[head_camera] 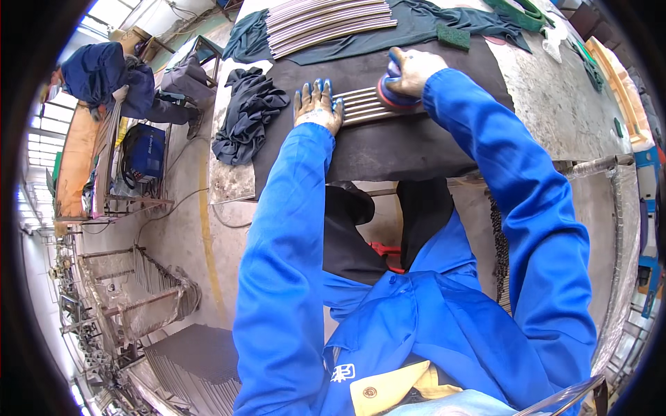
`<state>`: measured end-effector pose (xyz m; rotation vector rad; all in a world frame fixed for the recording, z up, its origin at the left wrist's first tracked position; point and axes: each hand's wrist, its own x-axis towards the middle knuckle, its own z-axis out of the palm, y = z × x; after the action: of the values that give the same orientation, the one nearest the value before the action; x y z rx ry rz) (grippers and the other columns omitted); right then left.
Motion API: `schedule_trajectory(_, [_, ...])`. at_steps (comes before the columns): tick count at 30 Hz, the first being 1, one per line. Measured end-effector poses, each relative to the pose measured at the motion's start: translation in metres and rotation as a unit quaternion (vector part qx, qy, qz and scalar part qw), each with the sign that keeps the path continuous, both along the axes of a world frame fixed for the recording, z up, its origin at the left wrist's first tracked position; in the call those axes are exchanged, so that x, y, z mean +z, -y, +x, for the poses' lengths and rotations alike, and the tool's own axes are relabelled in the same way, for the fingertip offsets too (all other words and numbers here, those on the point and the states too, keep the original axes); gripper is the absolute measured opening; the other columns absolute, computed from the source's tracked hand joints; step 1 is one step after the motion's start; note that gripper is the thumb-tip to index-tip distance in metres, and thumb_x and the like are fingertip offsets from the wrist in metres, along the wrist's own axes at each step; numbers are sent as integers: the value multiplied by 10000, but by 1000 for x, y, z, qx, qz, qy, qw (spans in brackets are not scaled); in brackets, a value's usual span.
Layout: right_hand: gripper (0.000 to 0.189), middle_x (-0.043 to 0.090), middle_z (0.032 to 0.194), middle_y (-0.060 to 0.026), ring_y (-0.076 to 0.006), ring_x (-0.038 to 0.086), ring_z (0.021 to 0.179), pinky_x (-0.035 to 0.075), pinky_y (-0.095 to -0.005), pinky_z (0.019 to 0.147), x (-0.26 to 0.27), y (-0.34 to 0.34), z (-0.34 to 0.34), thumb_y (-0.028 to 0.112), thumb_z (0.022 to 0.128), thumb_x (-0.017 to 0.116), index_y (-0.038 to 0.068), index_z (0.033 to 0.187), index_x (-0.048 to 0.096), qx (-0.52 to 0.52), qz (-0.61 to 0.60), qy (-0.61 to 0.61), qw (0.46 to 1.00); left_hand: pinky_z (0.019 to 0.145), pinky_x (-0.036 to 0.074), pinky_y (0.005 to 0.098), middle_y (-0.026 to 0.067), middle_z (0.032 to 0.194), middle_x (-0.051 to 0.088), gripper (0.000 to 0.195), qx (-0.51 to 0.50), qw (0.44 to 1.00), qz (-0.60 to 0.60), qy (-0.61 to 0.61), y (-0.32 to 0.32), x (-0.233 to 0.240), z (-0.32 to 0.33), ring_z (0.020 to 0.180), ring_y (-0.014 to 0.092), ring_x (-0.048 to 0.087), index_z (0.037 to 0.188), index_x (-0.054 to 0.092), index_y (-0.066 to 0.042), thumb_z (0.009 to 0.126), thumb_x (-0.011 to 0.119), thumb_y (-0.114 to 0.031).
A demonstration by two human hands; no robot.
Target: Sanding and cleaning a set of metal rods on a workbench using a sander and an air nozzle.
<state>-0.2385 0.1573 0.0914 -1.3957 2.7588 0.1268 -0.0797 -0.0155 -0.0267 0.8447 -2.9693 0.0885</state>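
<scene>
My left hand [316, 106], in a blue-tipped work glove, lies flat with fingers spread over the left end of a row of several slim metal rods [360, 106]. The hand covers that end. My right hand [416, 72], gloved too, grips a round red-and-blue tool [396, 99] resting on the rods' right part. Its exact kind cannot be told, and it hides the rods beneath. A dark mat [385, 151] lies under the rods on the worktable [562, 104].
Beyond my hands, stacked metal rods [328, 23] lie on dark green cloth [359, 47] near a green scouring pad [453, 37]. Crumpled dark cloth [250, 114] lies left. A co-worker [104, 78] bends over a bench beside a blue machine [145, 153]. Cables cross the floor.
</scene>
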Motion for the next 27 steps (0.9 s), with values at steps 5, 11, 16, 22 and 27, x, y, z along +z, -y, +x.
schedule_trajectory(5, [667, 595, 1249, -140, -294, 604, 1108, 497, -408, 928, 0, 14, 13, 483, 840, 580, 98, 1365, 434, 17, 9, 25, 999, 1177, 42, 424, 74, 1539, 255, 632, -7, 1000, 14, -4, -7, 4, 8, 1441, 282, 150, 1474, 290, -139, 945, 292, -485])
schedule_trajectory(11, [698, 594, 1214, -176, -314, 609, 1067, 488, -393, 910, -6, -5, -6, 492, 813, 575, 94, 1365, 419, 14, -4, 11, 1000, 1174, 33, 417, 45, 1556, 214, 629, -3, 1000, 3, 29, -17, 7, 15, 1443, 280, 151, 1495, 235, -187, 958, 244, -515])
schedule_trajectory(16, [665, 591, 1254, -140, -290, 603, 1109, 492, -399, 937, 1, -28, -16, 471, 852, 548, 97, 1385, 409, -28, 27, 13, 999, 1175, 30, 415, 38, 1559, 206, 627, -8, 999, -2, 36, -24, 7, 26, 1442, 282, 154, 1496, 232, -190, 960, 245, -515])
schedule_trajectory(22, [671, 587, 1257, -143, -291, 598, 1116, 488, -404, 940, 0, -49, -21, 475, 853, 540, 93, 1388, 403, -61, 32, 13, 998, 1175, 30, 412, 37, 1559, 205, 624, -13, 999, 11, 27, -30, 8, 33, 1442, 283, 154, 1496, 232, -192, 961, 246, -512])
schedule_trajectory(27, [673, 590, 1251, -142, -295, 599, 1113, 489, -406, 937, 0, -56, -21, 478, 850, 543, 92, 1384, 408, -67, 30, 11, 997, 1175, 38, 418, 44, 1550, 232, 619, -16, 1000, 17, 13, -29, 8, 31, 1440, 281, 159, 1489, 256, -182, 954, 273, -492])
